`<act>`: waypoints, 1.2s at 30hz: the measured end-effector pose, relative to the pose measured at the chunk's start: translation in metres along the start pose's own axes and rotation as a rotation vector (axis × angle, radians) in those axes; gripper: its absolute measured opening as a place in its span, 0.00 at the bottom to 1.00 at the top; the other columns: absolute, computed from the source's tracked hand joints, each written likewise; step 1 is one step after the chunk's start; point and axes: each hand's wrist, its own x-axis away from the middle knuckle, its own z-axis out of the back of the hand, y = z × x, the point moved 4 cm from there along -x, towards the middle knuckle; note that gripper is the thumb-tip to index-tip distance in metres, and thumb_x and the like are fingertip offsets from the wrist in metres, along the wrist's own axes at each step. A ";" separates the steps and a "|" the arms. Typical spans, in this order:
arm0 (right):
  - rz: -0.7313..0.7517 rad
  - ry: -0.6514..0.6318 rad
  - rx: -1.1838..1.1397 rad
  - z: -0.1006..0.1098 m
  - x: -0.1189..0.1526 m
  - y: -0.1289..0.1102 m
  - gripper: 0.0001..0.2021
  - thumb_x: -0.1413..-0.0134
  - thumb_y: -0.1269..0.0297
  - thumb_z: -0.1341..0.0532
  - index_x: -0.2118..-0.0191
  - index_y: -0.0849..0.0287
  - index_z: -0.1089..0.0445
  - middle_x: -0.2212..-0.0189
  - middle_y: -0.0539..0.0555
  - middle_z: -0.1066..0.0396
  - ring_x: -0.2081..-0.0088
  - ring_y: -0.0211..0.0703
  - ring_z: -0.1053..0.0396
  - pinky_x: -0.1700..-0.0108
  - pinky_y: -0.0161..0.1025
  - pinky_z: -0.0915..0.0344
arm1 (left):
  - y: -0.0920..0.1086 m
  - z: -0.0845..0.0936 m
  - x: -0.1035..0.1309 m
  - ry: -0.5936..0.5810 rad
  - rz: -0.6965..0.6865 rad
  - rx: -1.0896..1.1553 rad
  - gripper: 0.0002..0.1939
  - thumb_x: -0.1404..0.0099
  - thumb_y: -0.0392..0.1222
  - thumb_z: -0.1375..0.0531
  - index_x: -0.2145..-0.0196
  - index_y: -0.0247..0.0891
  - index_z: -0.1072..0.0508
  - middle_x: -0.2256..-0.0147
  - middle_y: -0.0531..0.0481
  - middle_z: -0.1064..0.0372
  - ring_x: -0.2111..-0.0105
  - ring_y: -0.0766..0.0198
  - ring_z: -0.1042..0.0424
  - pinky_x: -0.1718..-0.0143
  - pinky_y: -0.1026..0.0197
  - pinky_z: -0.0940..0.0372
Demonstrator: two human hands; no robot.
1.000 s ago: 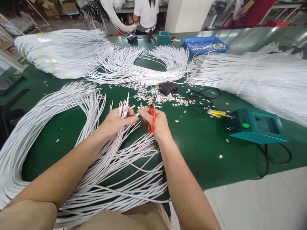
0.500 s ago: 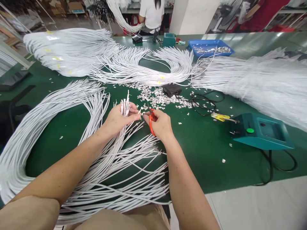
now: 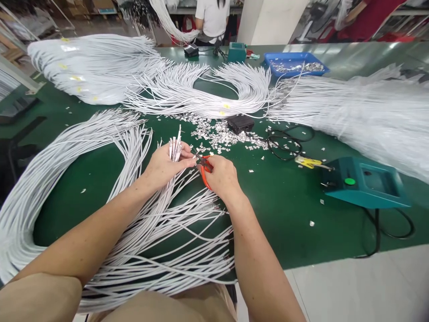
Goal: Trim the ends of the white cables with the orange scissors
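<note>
My left hand point(image 3: 170, 162) is closed around several white cables point(image 3: 176, 147), their ends standing up above the fingers. Between its thumb and fingertips it pinches a single cable end. My right hand point(image 3: 221, 173) grips a pair of cutting pliers point(image 3: 205, 175) with orange-red handles. The dark jaws of the pliers lie at the pinched cable end, close to my left thumb; whether they touch the cable I cannot tell. Below both hands, more loose white cables point(image 3: 187, 223) spread over the green table, their ends fanned to the right.
Small silvery scraps point(image 3: 217, 136) lie scattered around a black box point(image 3: 240, 124). A teal machine point(image 3: 365, 183) stands at right beside yellow-handled scissors point(image 3: 307, 162). Cable bundles point(image 3: 90, 67) fill the back and left. Behind is a blue tray point(image 3: 295, 58); a person in white point(image 3: 212, 18) is beyond.
The pliers have turned leftward, and their jaws have moved from pointing up and away to the cable end by my left thumb. My left hand keeps its hold.
</note>
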 end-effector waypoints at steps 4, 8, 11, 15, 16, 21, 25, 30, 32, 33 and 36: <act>-0.017 -0.002 -0.004 -0.003 0.000 0.001 0.12 0.43 0.58 0.43 0.73 0.58 0.31 0.71 0.54 0.29 0.70 0.40 0.35 0.70 0.37 0.49 | 0.000 -0.002 0.002 -0.027 0.021 0.061 0.18 0.55 0.39 0.29 0.67 0.36 0.29 0.70 0.53 0.26 0.70 0.63 0.25 0.62 0.58 0.29; -0.018 0.023 -0.026 -0.006 0.000 0.001 0.14 0.42 0.56 0.44 0.73 0.58 0.31 0.71 0.55 0.29 0.70 0.42 0.35 0.70 0.37 0.49 | -0.001 -0.004 0.003 -0.070 0.041 0.127 0.17 0.52 0.41 0.30 0.69 0.37 0.33 0.71 0.52 0.26 0.71 0.62 0.24 0.65 0.60 0.30; -0.024 0.031 -0.053 -0.006 0.000 0.003 0.14 0.43 0.56 0.44 0.74 0.58 0.30 0.71 0.56 0.29 0.70 0.42 0.35 0.69 0.37 0.48 | -0.002 -0.005 0.002 -0.086 0.061 0.138 0.16 0.50 0.43 0.31 0.69 0.38 0.35 0.71 0.51 0.25 0.72 0.63 0.25 0.70 0.62 0.33; -0.114 0.015 -0.298 -0.003 -0.001 0.008 0.10 0.49 0.59 0.39 0.75 0.59 0.29 0.74 0.52 0.29 0.72 0.39 0.37 0.69 0.36 0.46 | -0.002 -0.005 0.002 -0.089 0.058 0.138 0.15 0.49 0.41 0.32 0.68 0.38 0.35 0.72 0.51 0.26 0.72 0.63 0.25 0.73 0.64 0.36; -0.151 0.027 -0.436 -0.001 -0.001 0.008 0.09 0.51 0.59 0.38 0.74 0.59 0.28 0.74 0.51 0.29 0.72 0.38 0.37 0.69 0.36 0.44 | -0.001 -0.005 0.002 -0.086 0.052 0.131 0.15 0.49 0.41 0.33 0.68 0.39 0.35 0.72 0.52 0.26 0.71 0.62 0.25 0.72 0.63 0.35; -0.302 0.128 -1.127 0.000 -0.004 0.006 0.11 0.57 0.57 0.33 0.69 0.59 0.24 0.71 0.50 0.26 0.68 0.37 0.33 0.63 0.36 0.38 | 0.001 -0.007 0.005 -0.069 0.025 0.052 0.14 0.49 0.39 0.33 0.69 0.38 0.36 0.72 0.54 0.28 0.71 0.63 0.25 0.65 0.61 0.32; -0.348 0.121 -1.260 -0.002 -0.003 0.003 0.10 0.60 0.60 0.31 0.71 0.59 0.23 0.70 0.50 0.25 0.68 0.38 0.32 0.62 0.37 0.37 | -0.001 -0.010 0.006 -0.077 0.009 0.023 0.14 0.49 0.38 0.33 0.69 0.38 0.36 0.71 0.55 0.28 0.72 0.64 0.25 0.64 0.60 0.31; -0.338 0.115 -1.262 0.000 -0.002 0.003 0.07 0.60 0.62 0.33 0.71 0.58 0.22 0.73 0.49 0.26 0.70 0.36 0.34 0.63 0.37 0.38 | -0.002 -0.012 0.007 -0.085 0.023 0.054 0.13 0.48 0.37 0.34 0.69 0.39 0.36 0.71 0.55 0.28 0.70 0.64 0.25 0.63 0.60 0.30; -0.341 0.121 -1.257 -0.001 -0.002 0.004 0.07 0.60 0.63 0.33 0.71 0.58 0.22 0.74 0.48 0.27 0.71 0.35 0.35 0.64 0.36 0.38 | -0.001 -0.013 0.007 -0.095 0.036 0.098 0.13 0.48 0.37 0.34 0.70 0.39 0.36 0.71 0.54 0.29 0.70 0.64 0.25 0.63 0.60 0.30; -0.345 0.122 -1.254 -0.002 -0.002 0.004 0.07 0.60 0.63 0.33 0.71 0.58 0.22 0.75 0.48 0.27 0.72 0.35 0.36 0.65 0.36 0.39 | -0.001 -0.013 0.008 -0.100 0.042 0.119 0.13 0.48 0.37 0.34 0.70 0.39 0.36 0.71 0.54 0.29 0.69 0.64 0.25 0.64 0.60 0.31; -0.348 0.116 -1.272 -0.006 -0.003 0.003 0.06 0.59 0.64 0.33 0.71 0.58 0.22 0.77 0.47 0.29 0.74 0.33 0.38 0.67 0.35 0.41 | -0.001 -0.012 0.007 -0.140 0.060 0.178 0.14 0.48 0.39 0.33 0.70 0.39 0.37 0.72 0.54 0.30 0.70 0.65 0.26 0.66 0.62 0.32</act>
